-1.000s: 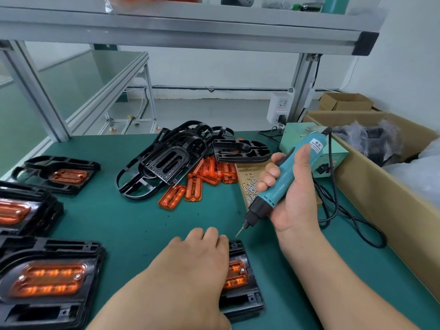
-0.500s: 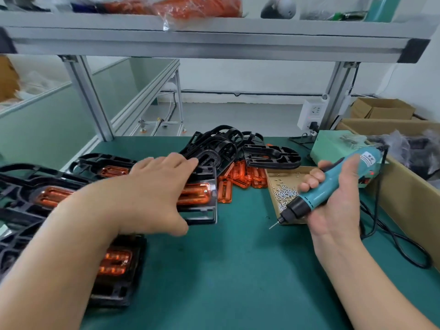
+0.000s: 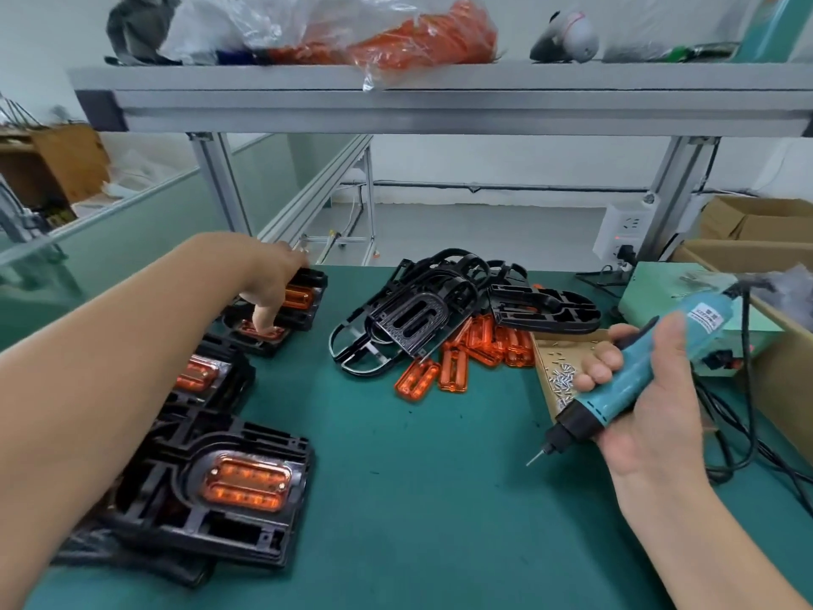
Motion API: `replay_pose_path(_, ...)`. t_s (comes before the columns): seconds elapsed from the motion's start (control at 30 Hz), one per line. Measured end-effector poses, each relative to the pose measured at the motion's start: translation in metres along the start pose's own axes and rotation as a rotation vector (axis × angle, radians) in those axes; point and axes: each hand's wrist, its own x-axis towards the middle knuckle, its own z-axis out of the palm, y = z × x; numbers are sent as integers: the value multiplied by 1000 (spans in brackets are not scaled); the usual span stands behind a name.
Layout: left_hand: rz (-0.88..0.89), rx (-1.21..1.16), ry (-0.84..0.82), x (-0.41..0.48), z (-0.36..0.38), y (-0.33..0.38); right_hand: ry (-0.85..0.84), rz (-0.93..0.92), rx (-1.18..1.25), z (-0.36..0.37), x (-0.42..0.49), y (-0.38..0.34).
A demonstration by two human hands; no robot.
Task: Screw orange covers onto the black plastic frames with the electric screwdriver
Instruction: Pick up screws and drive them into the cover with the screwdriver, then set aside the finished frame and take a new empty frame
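Note:
My left hand [image 3: 269, 275] reaches to the far left of the green mat and grips a black frame with an orange cover [image 3: 310, 297], which rests on another covered frame [image 3: 259, 334]; my thumb touches that lower one. My right hand [image 3: 655, 416] holds the teal electric screwdriver [image 3: 616, 389] above the mat, bit pointing down and left. Two more covered frames [image 3: 228, 477] [image 3: 202, 376] lie near the left edge. A pile of bare black frames [image 3: 413, 319] and loose orange covers [image 3: 479, 350] sits at the centre back.
A cardboard tray of screws [image 3: 554, 372] lies under my right hand. A green power box [image 3: 651, 292], black cables [image 3: 743, 438] and a large cardboard box [image 3: 787, 367] line the right side. An aluminium shelf [image 3: 440, 103] spans overhead.
My left hand lifted the covered frame from in front of me and carried it to the far left stack. The right hand drew back to the right with the screwdriver.

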Motion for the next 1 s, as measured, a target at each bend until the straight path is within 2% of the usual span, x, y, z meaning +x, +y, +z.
replay_pose_path(0.3, -83, 86, -213, 24, 19, -13, 14, 14, -8, 5, -2, -1)
replay_pose_path(0.63, -41, -216, -391, 34, 30, -17, 13, 1, -11, 7, -3, -3)
replay_pose_path(0.83, -81, -264, -345, 42, 46, -14, 13, -4, -21, 7, -3, -4)
replay_pose_path(1.0, -81, -175, -262, 42, 46, -12, 0, 0, -24, 9, -4, -4)
